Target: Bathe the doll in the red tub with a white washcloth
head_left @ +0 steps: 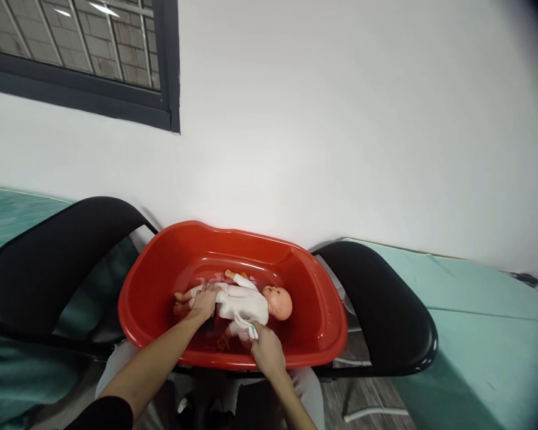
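Observation:
A baby doll (278, 303) in a white long-sleeved top (244, 303) lies on its back in a red baby bathtub (336, 334). Its head points right and its bare feet point left. My left hand (205, 300) is over the doll's lower body, with its fingers closed at the hem of the top. At the doll's near side, my right hand (268, 351) pinches a white strip of cloth (253, 330) with a small green mark. Whether this strip belongs to the top I cannot tell. One doll arm (224, 340) hangs between my hands.
Black chairs flank the tub, one backrest (72, 257) at left and another (381, 310) at right. Green-covered beds stand beyond them, including one (484, 322) at right. Behind the tub rises a white wall (323, 131) with a barred window (94, 48). My knees are beneath the near rim.

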A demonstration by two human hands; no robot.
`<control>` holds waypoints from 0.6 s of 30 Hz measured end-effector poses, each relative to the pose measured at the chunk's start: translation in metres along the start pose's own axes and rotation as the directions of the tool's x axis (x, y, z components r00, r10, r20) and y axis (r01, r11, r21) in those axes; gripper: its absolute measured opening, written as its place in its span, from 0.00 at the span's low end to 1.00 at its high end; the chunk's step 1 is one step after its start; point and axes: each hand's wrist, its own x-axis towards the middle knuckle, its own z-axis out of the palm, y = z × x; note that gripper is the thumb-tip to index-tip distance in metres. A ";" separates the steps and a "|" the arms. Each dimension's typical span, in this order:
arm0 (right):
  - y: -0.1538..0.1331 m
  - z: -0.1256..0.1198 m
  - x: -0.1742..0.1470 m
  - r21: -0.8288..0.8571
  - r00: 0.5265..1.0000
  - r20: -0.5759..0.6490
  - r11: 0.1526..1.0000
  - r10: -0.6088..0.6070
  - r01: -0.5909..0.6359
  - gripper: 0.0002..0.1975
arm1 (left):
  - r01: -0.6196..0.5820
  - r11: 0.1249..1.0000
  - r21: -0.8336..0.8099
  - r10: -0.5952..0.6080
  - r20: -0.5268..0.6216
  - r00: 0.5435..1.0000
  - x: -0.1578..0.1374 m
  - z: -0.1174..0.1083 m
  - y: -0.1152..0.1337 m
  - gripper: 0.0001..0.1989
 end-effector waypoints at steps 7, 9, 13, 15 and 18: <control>-0.006 0.006 -0.006 -0.095 0.999 -0.015 0.994 0.046 -0.047 0.22 | -0.048 0.996 0.080 0.056 -0.099 0.994 -0.006 0.000 0.001 0.33; -0.005 0.005 -0.007 -0.081 0.999 -0.018 0.996 0.040 -0.041 0.22 | -0.022 0.995 0.099 0.034 -0.120 0.992 -0.011 -0.001 0.003 0.35; -0.003 0.004 -0.010 -0.088 0.999 -0.011 0.995 0.043 -0.044 0.26 | 0.103 0.988 0.118 -0.081 -0.176 0.981 -0.019 -0.001 0.009 0.34; -0.003 0.005 -0.012 -0.093 0.999 -0.010 0.995 0.047 -0.047 0.26 | 0.189 0.975 0.116 -0.162 -0.211 0.964 -0.022 -0.002 0.010 0.32; -0.002 0.006 -0.013 -0.088 0.999 -0.017 0.995 0.044 -0.045 0.24 | 0.347 0.937 0.047 -0.332 -0.195 0.923 -0.022 -0.006 0.006 0.34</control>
